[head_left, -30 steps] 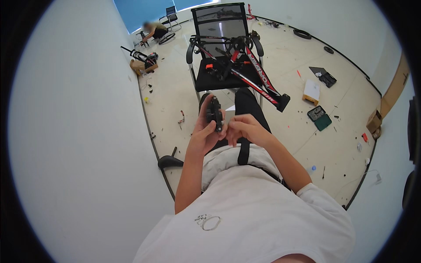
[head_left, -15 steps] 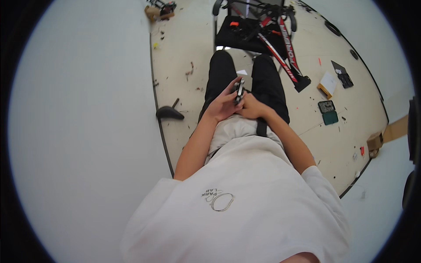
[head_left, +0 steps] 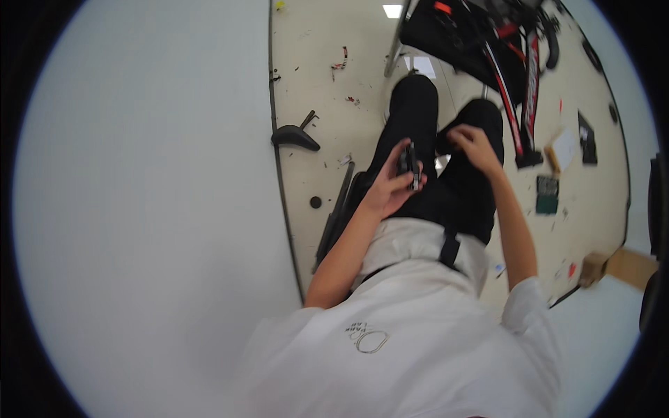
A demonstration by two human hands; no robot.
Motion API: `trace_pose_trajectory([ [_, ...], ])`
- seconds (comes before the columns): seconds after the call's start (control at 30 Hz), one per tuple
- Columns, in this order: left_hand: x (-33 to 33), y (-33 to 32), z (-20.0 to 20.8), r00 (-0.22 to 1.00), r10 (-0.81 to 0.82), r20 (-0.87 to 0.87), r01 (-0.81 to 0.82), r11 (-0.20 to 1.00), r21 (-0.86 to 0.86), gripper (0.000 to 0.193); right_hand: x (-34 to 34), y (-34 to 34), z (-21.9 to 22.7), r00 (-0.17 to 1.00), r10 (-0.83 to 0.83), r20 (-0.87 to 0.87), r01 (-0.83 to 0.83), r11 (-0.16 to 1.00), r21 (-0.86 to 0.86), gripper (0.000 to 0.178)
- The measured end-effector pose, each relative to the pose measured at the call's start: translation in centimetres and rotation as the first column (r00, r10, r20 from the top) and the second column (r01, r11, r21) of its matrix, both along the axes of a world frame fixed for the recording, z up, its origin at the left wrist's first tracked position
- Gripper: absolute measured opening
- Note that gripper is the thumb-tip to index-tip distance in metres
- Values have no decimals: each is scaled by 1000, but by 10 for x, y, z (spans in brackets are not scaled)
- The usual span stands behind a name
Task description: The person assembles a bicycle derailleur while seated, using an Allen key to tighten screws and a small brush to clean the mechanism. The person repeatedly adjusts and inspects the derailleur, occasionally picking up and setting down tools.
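Left fingers [head_left: 400,183] around black part [head_left: 407,164], right fingers [head_left: 460,131] (near thigh [head_left: 465,187])

Pale flr [head_left: 306,90] carried, on the L, a blk saddle [head_left: 296,138] nr the wall, a round blk pc [head_left: 316,203] & sm. red bits [head_left: 339,66]; on the R, an open grn case [head_left: 547,203], a yel./wht box [head_left: 559,150] & a dk flat case [head_left: 587,143]. Blk chair seat [head_left: 425,35] bore a red/blk bike frame [head_left: 531,97], 1 end past the edge, + an orange pc [head_left: 442,8].
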State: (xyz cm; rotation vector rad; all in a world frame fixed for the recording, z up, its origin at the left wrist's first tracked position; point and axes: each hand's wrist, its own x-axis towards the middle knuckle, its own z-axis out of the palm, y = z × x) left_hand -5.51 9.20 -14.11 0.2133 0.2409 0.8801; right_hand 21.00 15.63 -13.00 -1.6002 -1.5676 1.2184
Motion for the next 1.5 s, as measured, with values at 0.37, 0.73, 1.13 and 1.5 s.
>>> trace_pose_trajectory([
  [0.37,-11,119,38,988,133,-79,-119,980,160,77,-38,163,-79,977,213,18,-186,888,-422,29],
  [0.73,-81,90,15,949,-14,-314,-171,817,-551,67,-354,258,-458,756,452,474,-459,882,-109,33],
  [1.13,-101,143,-25,893,-16,-449,-244,821,-516,69,-352,327,-495,555,652,517,-656,725,-210,19],
  [1.5,45,144,-18,880,331,-340,-405,897,-176,69,-64,193,-161,996,25,90,4,953,-303,21],
])
